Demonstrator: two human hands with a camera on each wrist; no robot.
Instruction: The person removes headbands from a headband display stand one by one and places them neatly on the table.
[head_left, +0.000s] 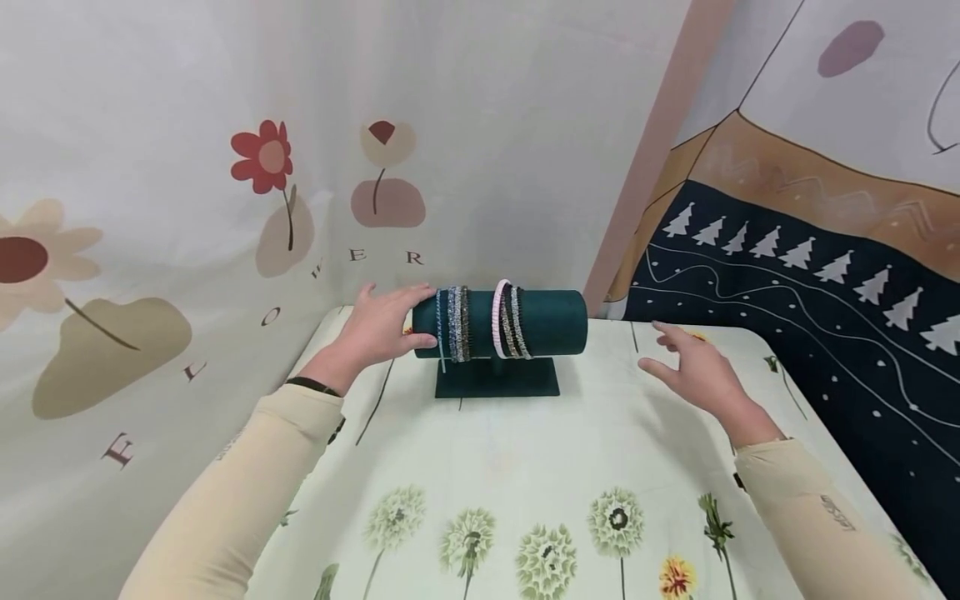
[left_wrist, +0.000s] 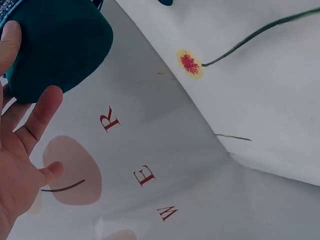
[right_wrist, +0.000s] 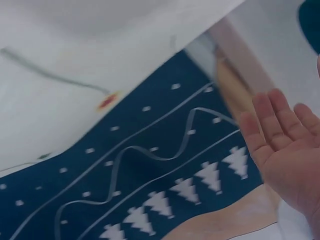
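A dark green velvet bracelet display stand stands on the table, its padded roll lying crosswise above a flat base. At the roll's left end, my left hand holds it, thumb across the front and fingers over the top and behind. In the left wrist view the roll's round end sits between thumb and fingers. A thin blue bracelet and several glittery bracelets circle the left part. Further right are a pink bracelet and sparkly dark and silver ones. My right hand hovers right of the stand, fingers extended, holding nothing.
A pale tablecloth printed with dandelions and flowers covers the table. Behind and to the left hangs a light curtain with flower motifs and letters. A dark blue cloth with white trees borders the table's right side.
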